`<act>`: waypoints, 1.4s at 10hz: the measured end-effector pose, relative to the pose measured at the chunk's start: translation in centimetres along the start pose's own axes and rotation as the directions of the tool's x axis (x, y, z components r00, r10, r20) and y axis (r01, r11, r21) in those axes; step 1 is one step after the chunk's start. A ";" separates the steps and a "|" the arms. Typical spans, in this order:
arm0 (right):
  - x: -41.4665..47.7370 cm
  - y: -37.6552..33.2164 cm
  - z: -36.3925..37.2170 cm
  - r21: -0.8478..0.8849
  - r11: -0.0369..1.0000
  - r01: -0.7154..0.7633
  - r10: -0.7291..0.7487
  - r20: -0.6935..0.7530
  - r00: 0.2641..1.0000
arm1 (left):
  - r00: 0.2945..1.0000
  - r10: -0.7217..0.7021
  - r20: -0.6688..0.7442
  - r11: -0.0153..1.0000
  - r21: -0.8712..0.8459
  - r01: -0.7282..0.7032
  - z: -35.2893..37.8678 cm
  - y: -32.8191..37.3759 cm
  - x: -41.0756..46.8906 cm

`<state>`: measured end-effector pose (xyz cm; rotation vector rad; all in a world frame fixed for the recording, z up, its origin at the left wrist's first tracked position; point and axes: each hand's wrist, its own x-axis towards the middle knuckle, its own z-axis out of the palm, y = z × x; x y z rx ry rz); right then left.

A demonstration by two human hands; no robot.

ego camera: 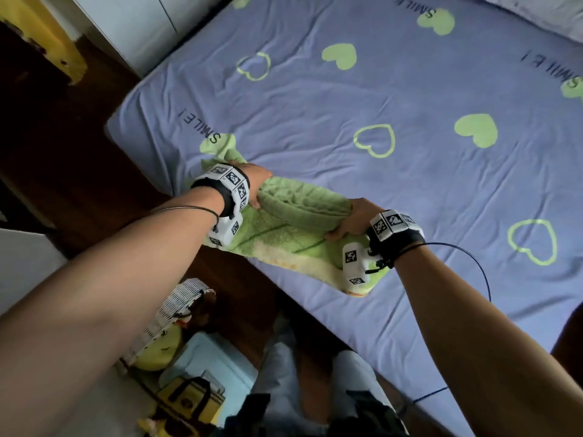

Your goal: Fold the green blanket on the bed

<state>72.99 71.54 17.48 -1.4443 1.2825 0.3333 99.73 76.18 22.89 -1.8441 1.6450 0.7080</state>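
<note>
Green blanket already a small bundle between both hands at near edge of bed; left hand and right hand each clamped on upper folded layer, mid-fold; next probably lay it over, flatten

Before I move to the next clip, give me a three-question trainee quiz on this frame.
1. True or false: both hands grip the blanket.
2. Where does the blanket lie? A) middle of the bed B) at the near edge of the bed C) on the floor
3. What shapes are printed on the sheet?

Key:
1. True: left hand and right hand each hold an end of the top fold.
2. B
3. Hearts, green, some solid and some outlined.
</note>
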 end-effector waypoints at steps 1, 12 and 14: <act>3.3 -0.2 0.5 -0.012 0.998 -0.058 0.058 0.041 0.997 | 0.994 0.076 0.076 0.997 0.021 -0.078 0.4 -1.6 4.8; 20.0 5.7 -2.0 -0.083 0.969 -0.232 0.201 -0.277 0.940 | 0.982 0.007 -0.186 0.974 -0.221 -0.048 3.7 -0.7 25.8; 13.7 -0.9 -7.9 -0.048 0.988 -0.145 0.115 -0.392 0.913 | 0.944 -0.073 -0.321 0.878 -0.471 -0.092 -5.0 -0.2 19.0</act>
